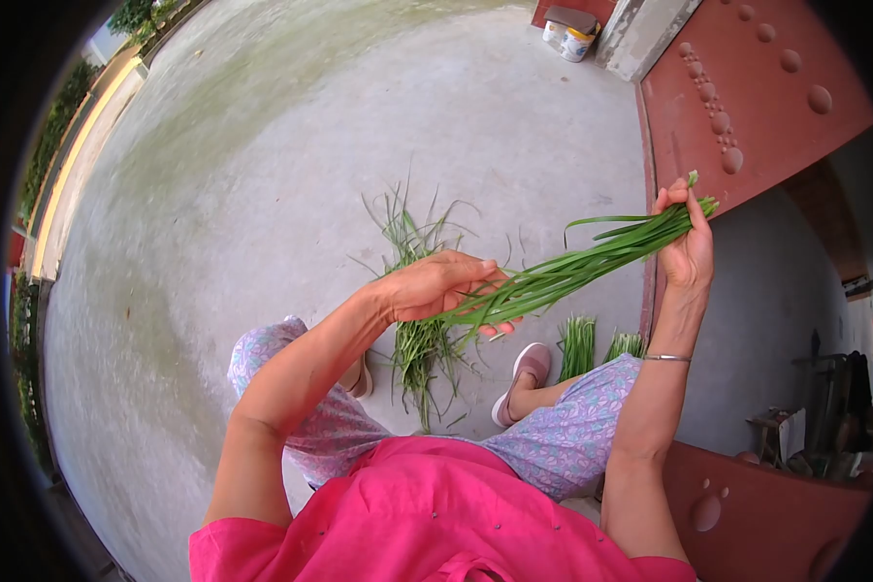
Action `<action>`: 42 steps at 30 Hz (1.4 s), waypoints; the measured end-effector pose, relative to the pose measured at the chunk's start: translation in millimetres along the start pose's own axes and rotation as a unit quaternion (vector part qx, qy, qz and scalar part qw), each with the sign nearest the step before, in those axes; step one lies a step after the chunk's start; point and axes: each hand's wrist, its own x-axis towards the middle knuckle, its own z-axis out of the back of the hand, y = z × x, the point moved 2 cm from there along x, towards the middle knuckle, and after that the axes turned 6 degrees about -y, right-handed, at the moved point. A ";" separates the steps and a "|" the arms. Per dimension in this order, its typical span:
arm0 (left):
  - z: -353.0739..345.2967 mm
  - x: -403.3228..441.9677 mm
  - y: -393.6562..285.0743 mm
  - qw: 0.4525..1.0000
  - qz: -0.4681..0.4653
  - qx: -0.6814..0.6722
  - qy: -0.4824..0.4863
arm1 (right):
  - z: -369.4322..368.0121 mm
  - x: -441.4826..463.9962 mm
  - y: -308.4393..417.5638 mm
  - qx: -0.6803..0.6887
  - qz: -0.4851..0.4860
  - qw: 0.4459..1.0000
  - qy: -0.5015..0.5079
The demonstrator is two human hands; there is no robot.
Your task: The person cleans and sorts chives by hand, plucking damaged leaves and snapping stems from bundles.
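A bunch of long green stalks (582,267) stretches between my two hands. My right hand (687,238) is wrapped round its pale cut end, up at the right. My left hand (448,288) is at the leafy end, palm against the leaves, with its fingers partly behind them. On the ground below lies a loose heap of thin green leaves (419,354), partly hidden by my left hand. Two neater green bundles (577,346) (626,345) rest by my right leg.
Red studded door panels (747,87) stand at the upper right and lower right. White tubs (567,41) sit by the far wall post. A pink shoe (526,380) is on the concrete ground (262,175). Dark items (834,407) are inside the doorway at right.
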 end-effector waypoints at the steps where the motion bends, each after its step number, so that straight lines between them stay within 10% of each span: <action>1: 0.0 -0.2 0.2 1.000 -0.008 0.002 -0.008 | 0.3 -0.1 0.7 0.004 -0.001 1.000 -0.004; 42: 8.0 13.5 7.7 0.927 -0.181 0.295 -0.145 | -7.9 -0.3 -8.7 -0.016 -0.004 0.999 -0.035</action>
